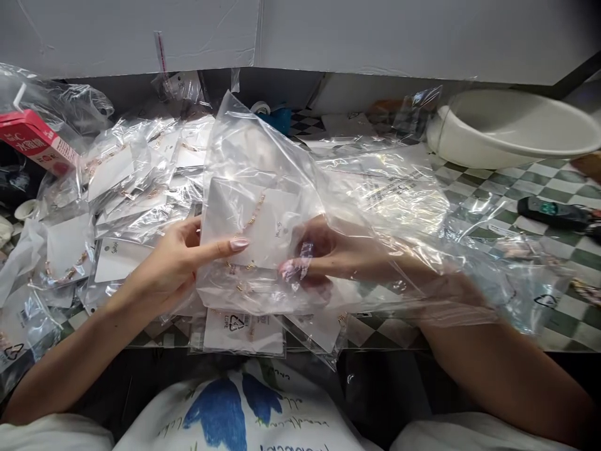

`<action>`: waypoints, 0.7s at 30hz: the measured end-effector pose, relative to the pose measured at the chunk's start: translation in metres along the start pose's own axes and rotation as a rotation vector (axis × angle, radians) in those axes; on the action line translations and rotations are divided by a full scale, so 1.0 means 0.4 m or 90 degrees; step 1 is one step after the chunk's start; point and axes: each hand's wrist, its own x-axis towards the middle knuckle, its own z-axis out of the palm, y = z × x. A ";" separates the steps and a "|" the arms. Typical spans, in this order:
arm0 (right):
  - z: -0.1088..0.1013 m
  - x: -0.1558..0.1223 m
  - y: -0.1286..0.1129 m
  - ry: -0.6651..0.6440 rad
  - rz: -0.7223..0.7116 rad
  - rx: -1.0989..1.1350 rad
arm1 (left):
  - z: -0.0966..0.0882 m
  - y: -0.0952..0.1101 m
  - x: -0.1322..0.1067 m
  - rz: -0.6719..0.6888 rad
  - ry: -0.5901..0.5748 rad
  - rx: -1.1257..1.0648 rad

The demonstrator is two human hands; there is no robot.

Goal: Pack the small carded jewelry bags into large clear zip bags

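A large clear plastic bag [248, 138] stands raised in front of me. Inside it shows a white jewellery card [270, 219] with a pink-and-gold beaded chain. My left hand [176, 263] grips the bag's left side from outside, thumb on the front and fingers behind. Through the open right end my right hand [323, 247] reaches into the bag, its fingers closed at the card's right edge; the plastic blurs the fingertips. More beaded pieces show below that card. Under the bag, a bagged card [244, 332] with a recycling mark lies at the table's front edge.
Several bagged jewellery cards [113, 172] are heaped on the left. A red drink carton [40, 141] stands beside them. Flat clear bags [399, 194] lie right of centre. A white basin [511, 134] and a black-handled tool [554, 212] are at the right. White board [375, 37] closes off the back.
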 end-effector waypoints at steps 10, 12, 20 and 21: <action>0.013 0.012 -0.030 0.091 0.036 0.047 | 0.012 -0.013 0.007 0.013 0.073 -0.011; 0.012 0.025 -0.009 0.086 0.016 0.043 | 0.014 -0.017 0.008 0.016 0.075 -0.006; 0.032 0.040 0.004 0.097 -0.004 0.067 | 0.013 -0.025 0.011 0.006 0.041 0.035; 0.032 0.036 -0.006 0.076 -0.010 0.065 | 0.011 -0.024 0.010 0.002 0.040 0.037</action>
